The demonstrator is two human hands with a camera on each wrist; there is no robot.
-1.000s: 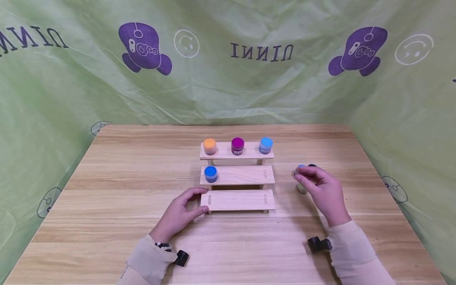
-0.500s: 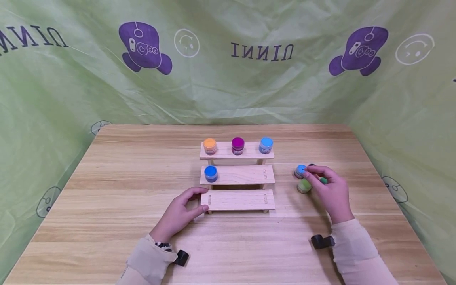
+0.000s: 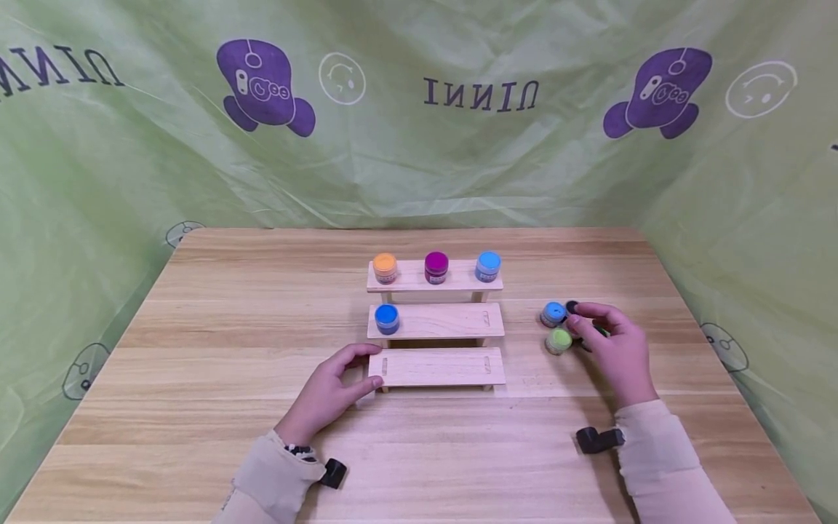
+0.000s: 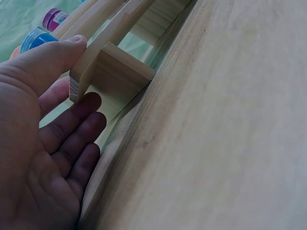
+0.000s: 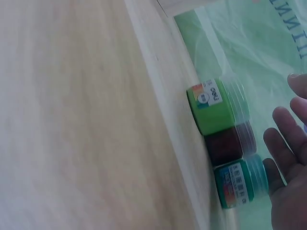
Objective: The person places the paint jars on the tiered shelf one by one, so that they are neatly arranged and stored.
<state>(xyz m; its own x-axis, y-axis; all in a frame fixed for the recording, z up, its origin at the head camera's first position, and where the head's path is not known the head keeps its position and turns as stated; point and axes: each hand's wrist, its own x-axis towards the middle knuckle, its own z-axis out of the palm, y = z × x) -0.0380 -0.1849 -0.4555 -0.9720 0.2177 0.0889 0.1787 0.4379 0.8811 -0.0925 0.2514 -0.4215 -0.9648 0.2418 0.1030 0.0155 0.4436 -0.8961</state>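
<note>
A three-step wooden display stand [image 3: 435,367] sits mid-table. My left hand [image 3: 330,397] grips the left end of its lowest step; in the left wrist view the thumb [image 4: 72,45] lies on the board with fingers underneath. Over a cluster of paint jars on the right hovers my right hand [image 3: 615,353], its fingers loosely bent and holding nothing visible. The cluster has a light blue jar [image 3: 553,313], a light green jar [image 3: 559,340], a black-lidded jar [image 3: 572,306], a dark red jar [image 5: 225,146] and a green jar [image 5: 237,184]. The hand partly covers some of them.
Orange [image 3: 385,268], purple [image 3: 436,268] and light blue paint jars [image 3: 487,267] line the top step. A dark blue jar [image 3: 387,319] stands at the left of the middle step. Green printed cloth [image 3: 419,167] hangs around the wooden table [image 3: 262,291].
My right hand has shifted right, off the light blue jar, uncovering that jar and the light green one. The left hand stays on the stand.
</note>
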